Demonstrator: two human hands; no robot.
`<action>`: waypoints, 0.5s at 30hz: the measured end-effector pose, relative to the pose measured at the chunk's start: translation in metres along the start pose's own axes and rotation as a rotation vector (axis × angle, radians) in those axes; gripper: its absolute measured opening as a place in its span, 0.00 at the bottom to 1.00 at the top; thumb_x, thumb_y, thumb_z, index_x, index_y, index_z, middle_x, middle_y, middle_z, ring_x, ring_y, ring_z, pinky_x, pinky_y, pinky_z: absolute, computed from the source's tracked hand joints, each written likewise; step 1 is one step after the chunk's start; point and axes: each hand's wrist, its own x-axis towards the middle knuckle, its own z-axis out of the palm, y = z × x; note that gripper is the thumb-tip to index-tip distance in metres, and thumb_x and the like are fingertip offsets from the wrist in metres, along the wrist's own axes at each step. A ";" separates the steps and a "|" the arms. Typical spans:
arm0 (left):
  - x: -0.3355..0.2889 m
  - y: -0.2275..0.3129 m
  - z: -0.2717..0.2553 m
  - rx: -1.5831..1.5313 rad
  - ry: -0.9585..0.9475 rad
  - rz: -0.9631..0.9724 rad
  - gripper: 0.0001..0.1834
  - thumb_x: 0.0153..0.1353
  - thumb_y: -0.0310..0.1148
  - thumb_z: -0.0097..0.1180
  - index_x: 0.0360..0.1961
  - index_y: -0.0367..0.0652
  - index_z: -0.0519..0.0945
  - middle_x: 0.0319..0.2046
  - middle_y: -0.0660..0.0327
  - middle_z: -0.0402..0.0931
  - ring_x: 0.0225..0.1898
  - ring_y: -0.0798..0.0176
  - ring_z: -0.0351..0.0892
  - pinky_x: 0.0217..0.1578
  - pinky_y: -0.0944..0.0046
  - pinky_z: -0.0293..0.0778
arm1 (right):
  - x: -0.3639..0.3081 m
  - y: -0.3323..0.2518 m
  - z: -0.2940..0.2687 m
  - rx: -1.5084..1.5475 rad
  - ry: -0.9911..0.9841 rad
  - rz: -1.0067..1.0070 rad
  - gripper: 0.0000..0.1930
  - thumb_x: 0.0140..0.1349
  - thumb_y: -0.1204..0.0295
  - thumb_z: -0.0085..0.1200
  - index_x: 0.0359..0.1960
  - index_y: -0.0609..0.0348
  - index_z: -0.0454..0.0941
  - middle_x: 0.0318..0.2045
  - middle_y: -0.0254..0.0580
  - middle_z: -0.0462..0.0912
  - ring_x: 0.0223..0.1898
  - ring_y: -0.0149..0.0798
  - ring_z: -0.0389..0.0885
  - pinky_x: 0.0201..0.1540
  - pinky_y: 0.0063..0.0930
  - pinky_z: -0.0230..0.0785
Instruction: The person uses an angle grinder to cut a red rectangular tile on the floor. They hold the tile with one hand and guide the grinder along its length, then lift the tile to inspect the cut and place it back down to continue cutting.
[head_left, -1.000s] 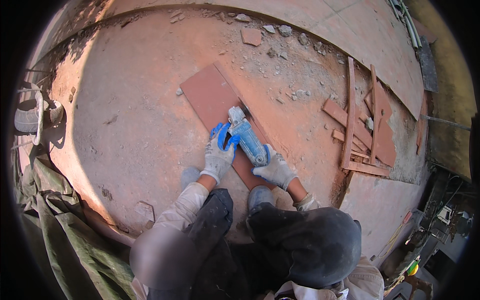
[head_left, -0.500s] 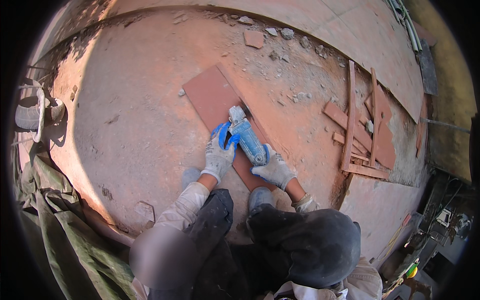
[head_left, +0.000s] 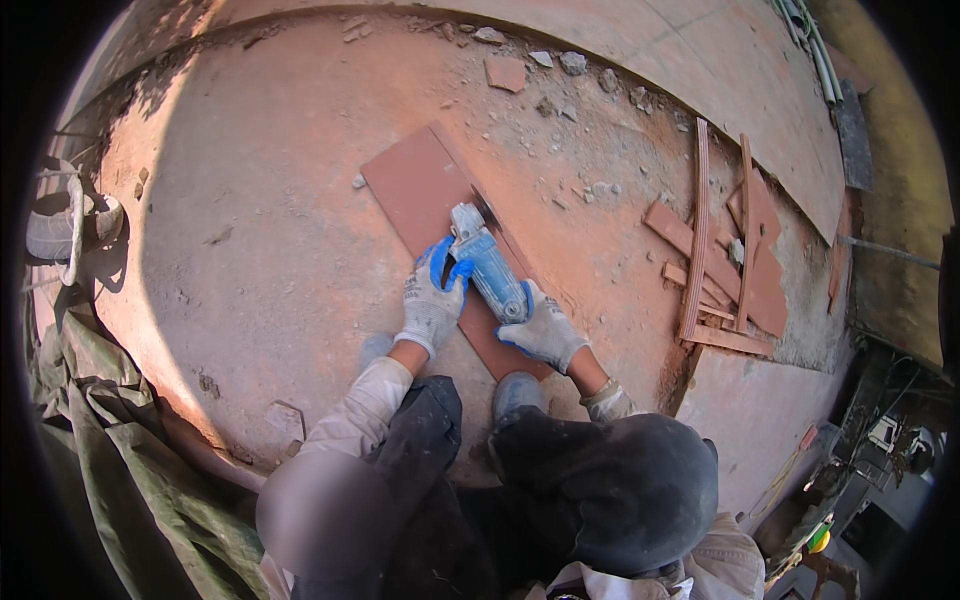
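A blue angle grinder (head_left: 487, 268) with a grey gear head lies aslant over a long reddish-brown tile (head_left: 413, 185). Its dark disc (head_left: 484, 207) stands on edge at the tile's right side, along a narrow strip there. Whether the disc is spinning I cannot tell. In a grey and blue work glove, my left hand (head_left: 433, 298) is closed at the grinder's front left side; what its fingers wrap is partly hidden. My right hand (head_left: 545, 328), gloved the same way, grips the rear end of the grinder body. The tile's near end lies by my shoe (head_left: 519, 394).
Cut tile strips and broken pieces (head_left: 715, 255) are piled at the right. Rubble and a square tile fragment (head_left: 506, 73) lie along the far slab edge. A green tarp (head_left: 120, 430) bunches at the lower left, below a round grey object (head_left: 60, 228). Reddish dust covers the ground.
Both hands and the grinder have moved slightly forward and left along the tile. The whole view has shifted a little. Both hands keep their hold.
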 end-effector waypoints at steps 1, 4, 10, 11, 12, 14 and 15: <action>0.000 0.001 0.000 0.000 0.002 -0.003 0.29 0.78 0.40 0.65 0.72 0.33 0.78 0.62 0.42 0.84 0.61 0.48 0.88 0.62 0.51 0.82 | 0.000 0.000 0.000 0.007 0.004 -0.004 0.35 0.53 0.58 0.73 0.59 0.63 0.74 0.50 0.68 0.86 0.55 0.68 0.86 0.59 0.52 0.77; 0.001 0.004 -0.003 0.003 -0.015 -0.009 0.29 0.78 0.40 0.65 0.72 0.34 0.78 0.62 0.42 0.83 0.61 0.46 0.87 0.62 0.51 0.81 | 0.000 0.000 0.001 0.029 0.012 -0.015 0.34 0.53 0.59 0.73 0.59 0.63 0.75 0.50 0.67 0.86 0.55 0.68 0.86 0.59 0.52 0.77; 0.000 0.006 -0.005 0.016 -0.015 0.009 0.29 0.77 0.41 0.65 0.72 0.35 0.78 0.64 0.41 0.83 0.63 0.42 0.86 0.65 0.50 0.80 | -0.001 0.001 0.004 0.054 0.028 -0.028 0.33 0.53 0.61 0.73 0.58 0.62 0.75 0.50 0.66 0.86 0.53 0.67 0.86 0.57 0.51 0.78; 0.000 0.006 -0.005 0.003 -0.013 0.007 0.29 0.77 0.41 0.65 0.72 0.35 0.77 0.64 0.41 0.83 0.64 0.42 0.86 0.65 0.50 0.79 | -0.001 0.002 0.005 0.048 0.028 -0.023 0.33 0.53 0.61 0.73 0.58 0.62 0.75 0.49 0.66 0.86 0.53 0.67 0.86 0.57 0.51 0.78; 0.000 0.005 -0.005 -0.003 -0.018 0.014 0.30 0.77 0.41 0.65 0.73 0.35 0.77 0.64 0.42 0.83 0.64 0.42 0.86 0.65 0.50 0.79 | -0.001 0.002 0.005 0.048 0.036 -0.030 0.33 0.53 0.62 0.73 0.58 0.62 0.75 0.49 0.66 0.86 0.53 0.67 0.86 0.57 0.51 0.78; 0.000 0.004 -0.005 0.013 -0.016 0.005 0.30 0.77 0.40 0.65 0.73 0.35 0.77 0.64 0.42 0.83 0.64 0.43 0.85 0.65 0.50 0.79 | 0.000 0.002 0.006 0.035 0.046 -0.048 0.33 0.53 0.62 0.72 0.58 0.62 0.75 0.49 0.66 0.87 0.53 0.67 0.86 0.57 0.52 0.78; 0.000 0.003 -0.005 -0.008 -0.014 0.014 0.30 0.77 0.41 0.65 0.73 0.35 0.77 0.64 0.42 0.83 0.64 0.45 0.85 0.65 0.51 0.79 | 0.000 0.001 0.006 0.033 0.052 -0.064 0.32 0.53 0.62 0.72 0.58 0.62 0.75 0.48 0.66 0.87 0.53 0.68 0.86 0.57 0.52 0.78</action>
